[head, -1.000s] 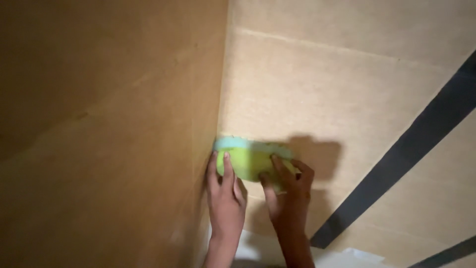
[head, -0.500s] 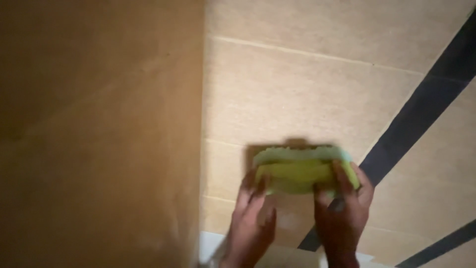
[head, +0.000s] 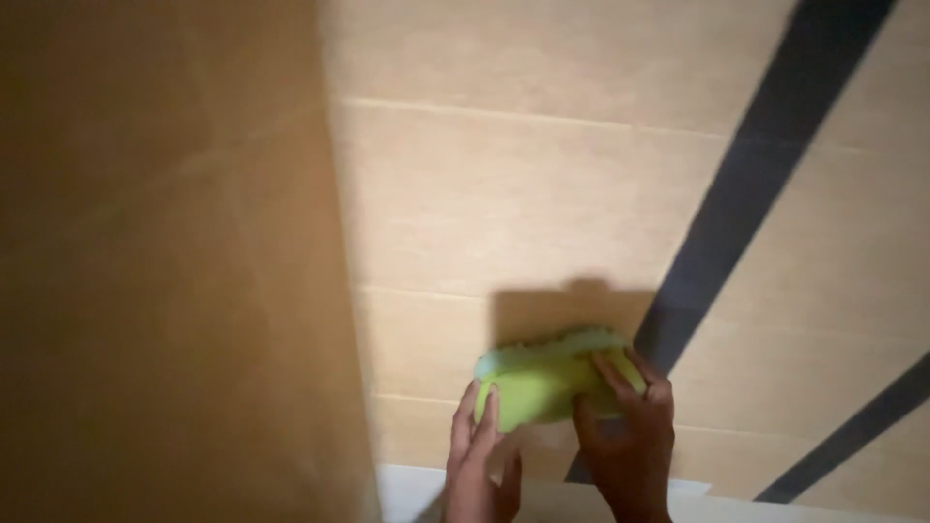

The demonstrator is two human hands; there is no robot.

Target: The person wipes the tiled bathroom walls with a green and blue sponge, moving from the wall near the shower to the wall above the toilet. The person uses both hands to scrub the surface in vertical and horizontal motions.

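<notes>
A yellow-green sponge (head: pixel 542 383) is pressed flat against a beige tiled wall (head: pixel 542 194). My right hand (head: pixel 625 446) grips its right side, fingers spread over the front. My left hand (head: pixel 480 465) rests on the wall with its fingertips touching the sponge's lower left edge. The sponge casts a dark shadow just above itself.
A second tiled wall (head: pixel 165 271) meets the first at a corner on the left. A wide dark diagonal stripe (head: pixel 756 174) crosses the tiles to the right of the sponge, a thinner dark stripe (head: pixel 852 436) lower right. A white ledge (head: pixel 542 499) runs along the bottom.
Both hands and the sponge have moved right along the wall, away from the corner toward the dark stripe. The view has shifted too.
</notes>
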